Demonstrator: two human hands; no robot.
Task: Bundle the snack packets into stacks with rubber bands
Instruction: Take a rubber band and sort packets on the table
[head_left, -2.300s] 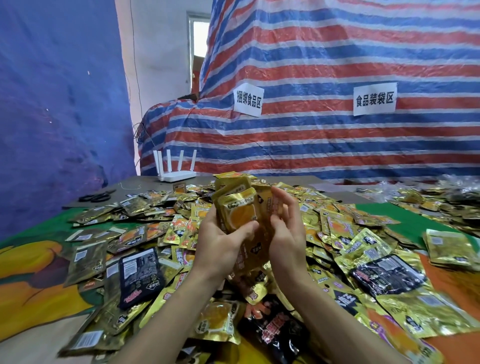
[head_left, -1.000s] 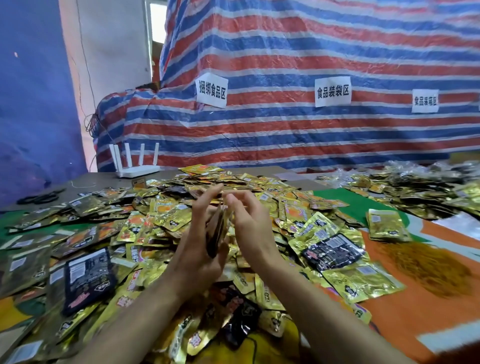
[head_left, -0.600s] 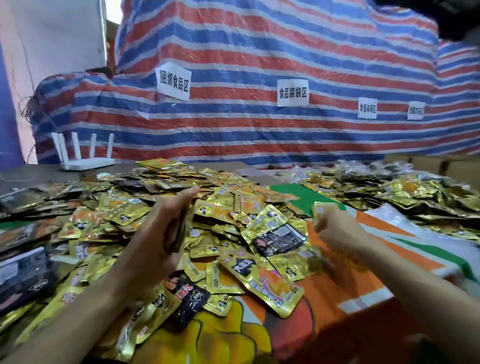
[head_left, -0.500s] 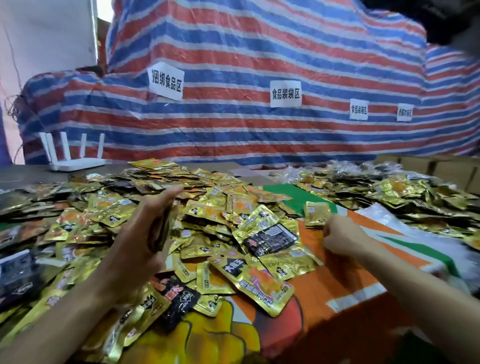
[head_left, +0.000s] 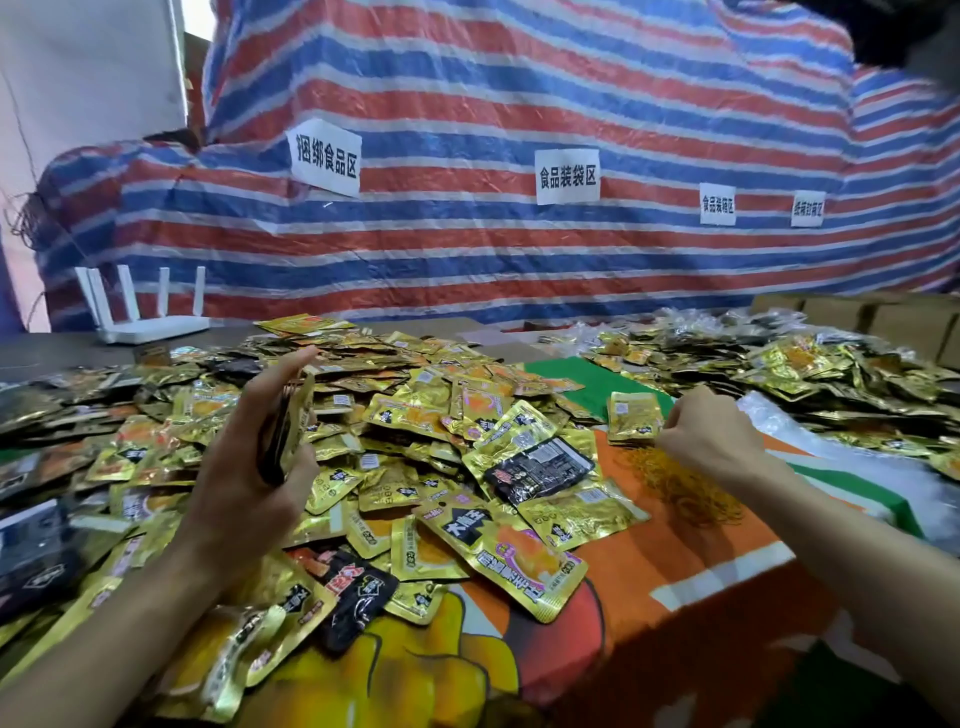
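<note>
1. The left hand (head_left: 244, 467) grips a stack of snack packets (head_left: 288, 421). The stack stands on its edge with its long axis nearly upright, above the heap of loose packets (head_left: 415, 410).
2. The rubber bands (head_left: 675, 486) lie in 1 loose yellow pile on the orange part of the worktop (head_left: 691, 561), to the right of the heap.
3. The right hand (head_left: 709, 441) is at the far edge of this pile with curled fingers. Whether it already pinches a band cannot be told.
4. A small gold stack (head_left: 635, 415) lies just behind the pile.
5. The gripped stack is well to the left of the pile. The right hand is the nearer one to the bands, so it probably must carry 1 band leftward and stretch it over the upright stack.
</note>
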